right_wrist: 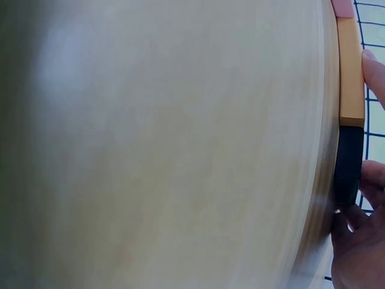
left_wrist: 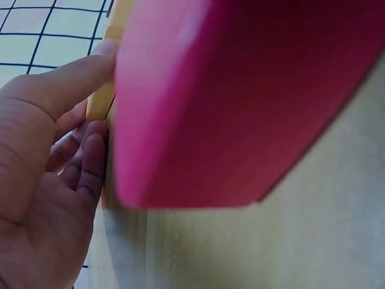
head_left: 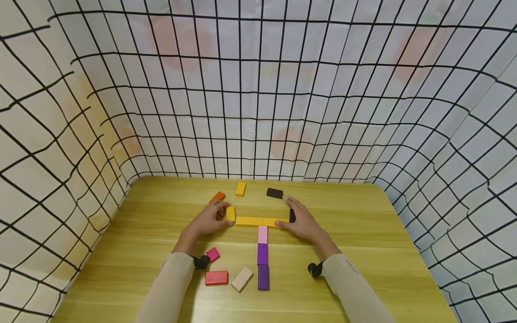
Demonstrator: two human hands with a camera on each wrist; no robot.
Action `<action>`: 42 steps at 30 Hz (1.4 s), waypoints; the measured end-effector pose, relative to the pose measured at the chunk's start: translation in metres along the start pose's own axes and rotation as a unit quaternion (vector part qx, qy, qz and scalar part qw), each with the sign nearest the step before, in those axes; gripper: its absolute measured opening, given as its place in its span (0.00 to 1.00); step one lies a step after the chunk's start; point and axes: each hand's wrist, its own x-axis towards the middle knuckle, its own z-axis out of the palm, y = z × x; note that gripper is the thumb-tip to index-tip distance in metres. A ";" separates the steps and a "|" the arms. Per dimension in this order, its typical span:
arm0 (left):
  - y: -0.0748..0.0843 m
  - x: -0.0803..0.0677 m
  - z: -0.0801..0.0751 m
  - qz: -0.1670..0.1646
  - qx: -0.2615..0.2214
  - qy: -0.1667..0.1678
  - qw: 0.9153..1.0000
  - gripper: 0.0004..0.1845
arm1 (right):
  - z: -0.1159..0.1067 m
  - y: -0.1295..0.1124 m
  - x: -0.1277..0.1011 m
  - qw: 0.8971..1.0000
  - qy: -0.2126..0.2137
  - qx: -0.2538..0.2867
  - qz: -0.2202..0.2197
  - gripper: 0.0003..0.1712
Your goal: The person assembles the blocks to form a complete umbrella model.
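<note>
My left hand (head_left: 210, 219) pinches a small yellow block (head_left: 230, 214) between thumb and finger, at the left end of a row. Two yellow blocks lie end to end in that row, a left one (head_left: 249, 221) and a right one (head_left: 269, 222). My right hand (head_left: 304, 219) is spread at the other end, its thumb touching the right yellow block. Its other fingers lie beside a black block (right_wrist: 350, 162) that meets the yellow one end to end. Below the row runs a column of a pink block (head_left: 263, 234), a purple block (head_left: 262, 254) and a dark purple block (head_left: 263, 277).
An orange block (head_left: 218, 196), another yellow block (head_left: 240, 189) and a second black block (head_left: 274, 193) lie behind the row. Nearer are a magenta block (head_left: 212, 254), a red block (head_left: 216, 277) and a beige block (head_left: 242, 279). Black wire mesh (head_left: 258, 89) surrounds the wooden table (head_left: 355, 278).
</note>
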 end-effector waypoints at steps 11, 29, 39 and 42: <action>0.003 -0.002 0.001 -0.005 -0.002 0.000 1.000 0.35 | 0.002 0.002 0.001 1.000 0.006 0.002 -0.002 0.62; 0.001 -0.004 0.003 -0.004 -0.007 0.001 1.000 0.35 | 0.000 0.000 -0.001 1.000 0.006 0.007 0.000 0.62; 0.002 -0.005 0.004 0.003 0.007 0.013 1.000 0.38 | 0.001 -0.001 -0.001 1.000 0.003 0.006 0.003 0.61; 0.003 -0.005 0.003 0.002 0.003 0.013 1.000 0.42 | 0.001 -0.001 -0.001 1.000 0.004 0.008 0.003 0.60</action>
